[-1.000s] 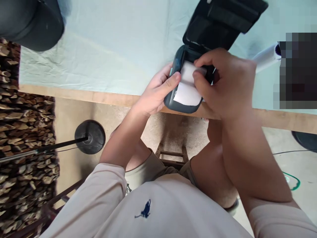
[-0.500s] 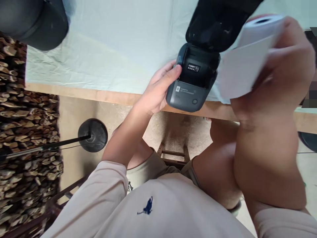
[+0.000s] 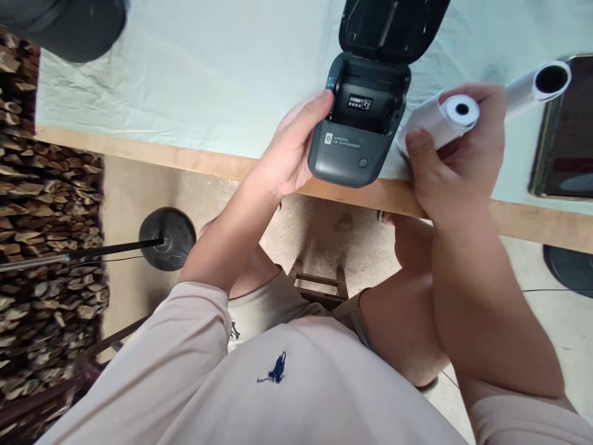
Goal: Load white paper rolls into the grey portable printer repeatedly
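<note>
One printer lid open, bay bare, roll in right hand

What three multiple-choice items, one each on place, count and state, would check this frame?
1. Where is the printer?
A. at the table's near edge
B. on the floor
C. on the lap

2. How many paper rolls show?
A. one
B. two
C. four

3. How is the printer's lid?
A. shut
B. missing
C. open

Answers:
1 A: it overhangs the wooden edge, steadied by the left hand.
2 B: the right hand holds one roll; another roll lies beyond.
3 C: it is swung up, the bay bare.
</note>
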Demonstrator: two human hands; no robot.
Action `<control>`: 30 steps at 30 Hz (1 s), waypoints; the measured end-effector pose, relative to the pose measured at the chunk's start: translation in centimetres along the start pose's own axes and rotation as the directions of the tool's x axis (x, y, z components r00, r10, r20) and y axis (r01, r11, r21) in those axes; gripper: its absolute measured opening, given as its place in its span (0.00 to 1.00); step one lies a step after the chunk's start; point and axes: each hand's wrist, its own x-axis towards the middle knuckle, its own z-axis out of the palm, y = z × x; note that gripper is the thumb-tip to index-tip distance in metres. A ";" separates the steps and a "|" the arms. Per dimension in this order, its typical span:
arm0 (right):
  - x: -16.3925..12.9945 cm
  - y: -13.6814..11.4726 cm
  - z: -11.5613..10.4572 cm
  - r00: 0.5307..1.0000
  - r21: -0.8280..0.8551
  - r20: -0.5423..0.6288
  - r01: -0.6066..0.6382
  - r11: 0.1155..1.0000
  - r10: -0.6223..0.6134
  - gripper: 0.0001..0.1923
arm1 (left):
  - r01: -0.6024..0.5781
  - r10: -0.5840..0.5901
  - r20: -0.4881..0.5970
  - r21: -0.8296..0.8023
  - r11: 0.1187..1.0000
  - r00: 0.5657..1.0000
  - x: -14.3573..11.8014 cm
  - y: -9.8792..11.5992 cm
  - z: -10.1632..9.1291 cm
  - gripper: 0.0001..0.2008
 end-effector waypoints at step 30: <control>-0.8 -1.8 -0.2 0.958 -0.489 0.274 0.217 0.845 -0.087 0.20 | -0.055 0.052 0.021 0.162 0.985 0.998 0.7 -0.8 0.1 0.18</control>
